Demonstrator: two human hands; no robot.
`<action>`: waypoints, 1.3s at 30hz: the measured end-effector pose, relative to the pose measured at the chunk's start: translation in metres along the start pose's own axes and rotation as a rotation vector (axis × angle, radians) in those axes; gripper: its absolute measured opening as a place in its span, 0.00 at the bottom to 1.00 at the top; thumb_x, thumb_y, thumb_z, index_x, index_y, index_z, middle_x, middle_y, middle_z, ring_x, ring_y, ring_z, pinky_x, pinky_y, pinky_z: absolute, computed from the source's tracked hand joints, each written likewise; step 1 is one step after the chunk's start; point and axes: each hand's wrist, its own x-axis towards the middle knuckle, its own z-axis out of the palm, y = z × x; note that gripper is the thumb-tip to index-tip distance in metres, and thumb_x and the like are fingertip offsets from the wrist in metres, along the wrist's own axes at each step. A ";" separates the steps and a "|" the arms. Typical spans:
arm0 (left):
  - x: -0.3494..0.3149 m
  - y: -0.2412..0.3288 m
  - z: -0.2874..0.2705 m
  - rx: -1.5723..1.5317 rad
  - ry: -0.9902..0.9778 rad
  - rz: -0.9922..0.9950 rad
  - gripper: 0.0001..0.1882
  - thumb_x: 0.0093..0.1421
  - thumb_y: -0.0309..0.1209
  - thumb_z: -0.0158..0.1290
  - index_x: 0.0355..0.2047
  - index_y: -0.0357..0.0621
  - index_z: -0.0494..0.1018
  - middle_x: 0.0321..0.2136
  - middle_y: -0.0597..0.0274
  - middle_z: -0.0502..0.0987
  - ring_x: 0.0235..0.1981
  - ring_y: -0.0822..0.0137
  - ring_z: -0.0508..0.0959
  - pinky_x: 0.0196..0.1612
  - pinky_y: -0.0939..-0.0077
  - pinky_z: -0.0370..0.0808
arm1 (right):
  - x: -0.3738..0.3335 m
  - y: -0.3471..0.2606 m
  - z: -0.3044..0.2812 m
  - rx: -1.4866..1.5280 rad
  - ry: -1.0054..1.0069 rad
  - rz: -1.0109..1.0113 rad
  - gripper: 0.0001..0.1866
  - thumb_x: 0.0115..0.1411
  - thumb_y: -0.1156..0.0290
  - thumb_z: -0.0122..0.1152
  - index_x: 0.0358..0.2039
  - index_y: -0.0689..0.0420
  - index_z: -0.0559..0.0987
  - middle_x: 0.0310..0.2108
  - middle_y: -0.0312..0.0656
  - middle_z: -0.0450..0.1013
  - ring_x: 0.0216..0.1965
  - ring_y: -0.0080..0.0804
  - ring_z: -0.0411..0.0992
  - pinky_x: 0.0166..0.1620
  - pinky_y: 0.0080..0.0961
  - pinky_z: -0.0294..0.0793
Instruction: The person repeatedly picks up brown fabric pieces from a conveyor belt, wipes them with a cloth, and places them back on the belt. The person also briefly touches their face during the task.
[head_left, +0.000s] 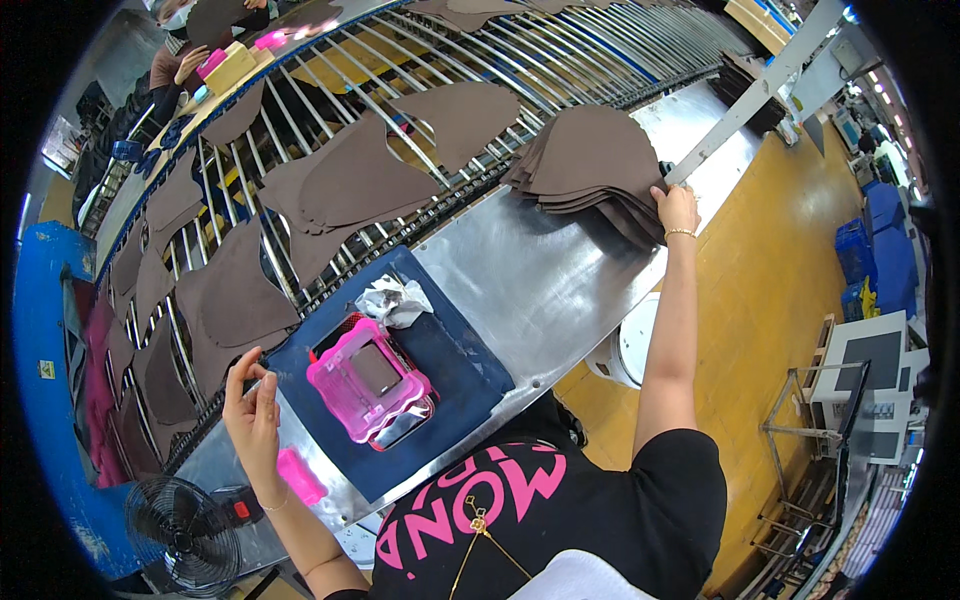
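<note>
My right hand (678, 208) reaches out to the right edge of a fanned stack of dark brown flat cut pieces (595, 160) on the metal table. Its fingers are curled at the stack's edge, beside a slanted pale post; the fingertips are partly hidden. My left hand (254, 408) is raised near the roller conveyor, its fingers apart and bent, with nothing in them. To its right, a pink translucent plastic box (352, 398) sits on a dark blue mat (455, 368). A crumpled white cloth (394, 302) lies just beyond the box.
Many brown cut pieces (365, 175) lie over the roller conveyor (300, 115) across the far side. A pink item (300, 476) rests on the table edge near a black fan (183, 535). A white bucket (637, 340) stands below. Another person (178, 65) works opposite.
</note>
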 end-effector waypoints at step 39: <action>-0.086 0.037 -0.103 0.099 0.501 0.082 0.13 0.61 0.28 0.55 0.43 0.33 0.74 0.27 0.60 0.78 0.22 0.73 0.78 0.22 0.85 0.72 | -0.303 -0.234 -0.079 1.140 -0.447 -1.628 0.12 0.50 0.67 0.68 0.27 0.58 0.72 0.18 0.41 0.68 0.21 0.40 0.62 0.41 0.30 0.62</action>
